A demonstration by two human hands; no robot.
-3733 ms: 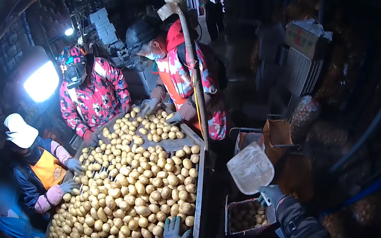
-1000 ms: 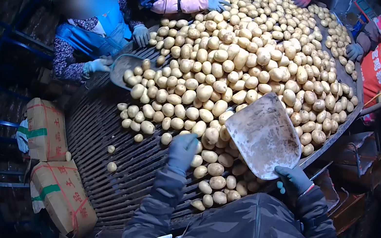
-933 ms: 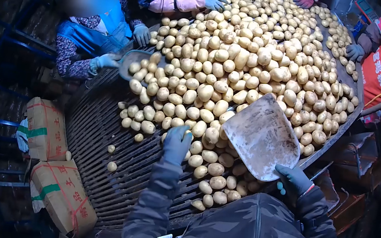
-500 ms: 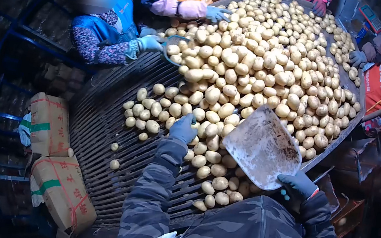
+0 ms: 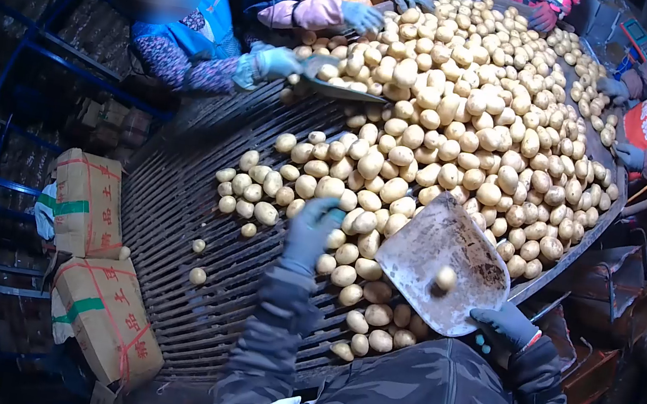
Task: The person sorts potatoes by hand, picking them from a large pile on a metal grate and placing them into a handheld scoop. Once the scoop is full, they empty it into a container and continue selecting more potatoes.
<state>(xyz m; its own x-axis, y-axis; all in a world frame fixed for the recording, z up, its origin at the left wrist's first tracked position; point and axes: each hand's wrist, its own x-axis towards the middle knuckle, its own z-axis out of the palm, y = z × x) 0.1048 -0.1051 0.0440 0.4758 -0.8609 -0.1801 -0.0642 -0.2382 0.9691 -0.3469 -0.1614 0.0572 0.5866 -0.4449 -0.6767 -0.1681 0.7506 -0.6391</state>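
Note:
My left hand [image 5: 310,233], in a grey-blue glove, is over the near edge of the potato heap [image 5: 468,132]. Its fingers are bent but apart, and I see no potato in them. With my right hand [image 5: 506,322], also gloved, I grip the near right edge of a worn, dirt-stained metal scoop [image 5: 424,255]. The scoop is tilted, its far edge against the potatoes. A single potato [image 5: 445,278], slightly blurred, is in it. Several loose potatoes [image 5: 378,315] lie between the scoop and my left forearm.
A slatted sorting table [image 5: 203,167] bears the heap. Across it, a person in a blue apron holds another scoop [image 5: 344,91], and more gloved co-workers reach in along the far and right edges. Taped cartons [image 5: 109,320] stand at the left, a metal rack [image 5: 6,113] behind.
My left hand has lifted back from the potatoes, and a potato now shows in my scoop, which was bare. The co-worker's scoop has swung right and flattened against the heap.

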